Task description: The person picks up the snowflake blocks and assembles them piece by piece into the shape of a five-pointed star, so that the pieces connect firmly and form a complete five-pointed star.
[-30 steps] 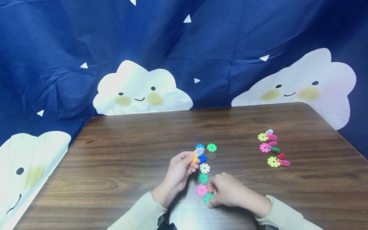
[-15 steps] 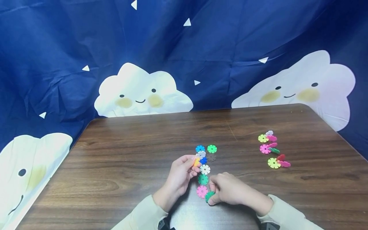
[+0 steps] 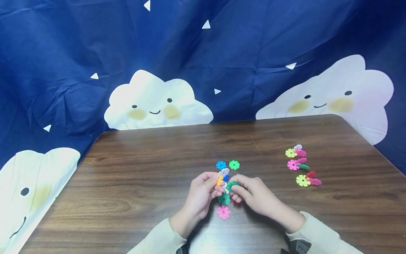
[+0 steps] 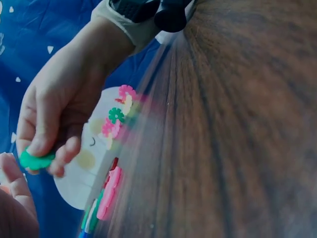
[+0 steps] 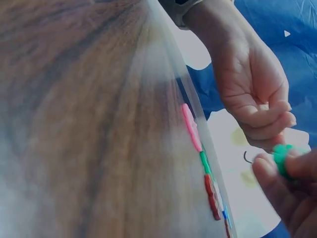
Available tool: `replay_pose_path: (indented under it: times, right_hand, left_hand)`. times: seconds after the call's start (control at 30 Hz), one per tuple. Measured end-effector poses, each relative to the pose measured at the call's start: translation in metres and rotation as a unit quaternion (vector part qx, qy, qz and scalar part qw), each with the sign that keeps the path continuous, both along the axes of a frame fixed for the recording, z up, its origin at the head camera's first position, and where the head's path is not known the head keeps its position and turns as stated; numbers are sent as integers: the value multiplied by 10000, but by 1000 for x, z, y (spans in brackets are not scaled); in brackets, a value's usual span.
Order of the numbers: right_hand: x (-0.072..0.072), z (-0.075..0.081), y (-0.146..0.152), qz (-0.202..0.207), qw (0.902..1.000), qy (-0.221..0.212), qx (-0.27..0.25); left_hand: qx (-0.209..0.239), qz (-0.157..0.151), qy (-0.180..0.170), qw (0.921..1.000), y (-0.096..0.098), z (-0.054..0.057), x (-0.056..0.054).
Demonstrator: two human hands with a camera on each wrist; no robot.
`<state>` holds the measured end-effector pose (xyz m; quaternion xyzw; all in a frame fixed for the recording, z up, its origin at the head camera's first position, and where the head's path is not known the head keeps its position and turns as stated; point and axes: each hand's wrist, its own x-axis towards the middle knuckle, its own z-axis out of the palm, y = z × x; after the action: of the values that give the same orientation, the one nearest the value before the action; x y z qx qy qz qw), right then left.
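Head view shows, beyond the pink disc (image 3: pixel 223 212), the right hand (image 3: pixel 256 195) pinching a green disc (image 3: pixel 232 185) and the left hand (image 3: pixel 200 195) pinching an orange piece (image 3: pixel 219 181), both probably light, stiff, slightly slick plastic, best gripped across the faces near the rim.

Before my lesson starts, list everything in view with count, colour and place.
Table: 1, brown, centre
Curtain: 1, blue with white clouds and triangles, behind table
Joined clusters: 3, yellow, pink, white, green, red, table's right
Loose discs: at least 8, blue, green, white, pink, red, dark, mid-table, some partly hidden
Orange disc: 1, orange, left hand
White disc: at least 1, white, beside orange disc
Green disc: 1, green, right hand
Sleeves: 2, pale, forearms
Wrist devices: 2, black, wrists
Hands: 2, bare, mid-table
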<state>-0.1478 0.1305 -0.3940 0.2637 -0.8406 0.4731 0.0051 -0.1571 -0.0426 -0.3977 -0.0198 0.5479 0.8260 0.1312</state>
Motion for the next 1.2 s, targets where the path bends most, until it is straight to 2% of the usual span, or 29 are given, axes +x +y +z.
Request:
replay_pose_path:
  times: [0.07,0.2,0.4,0.57,0.83,1.2]
  right_hand:
    - [-1,0,-2,-239,9986,445,-146]
    - [-2,-2,-6,-611,9894,1293,-256]
    - [-4,-4,-8,-840,9760,1996,-230]
    - [-4,-5,-8,-888,9697,2268,-201]
    - [-1,-2,-9,-872,9671,2389,-37]
    - [2,1,-10,-845,9582,2732,-15]
  left_hand:
    - [13,17,36,10000,1,2,1]
    - [61,12,85,9999,3,5,3]
    - [129,-27,151,9998,6,8,5]
    - [100,-82,128,9998,6,8,6]
    - [-6,-57,118,9999,4,12,9]
    - [-53,-60,196,9998,6,12,12]
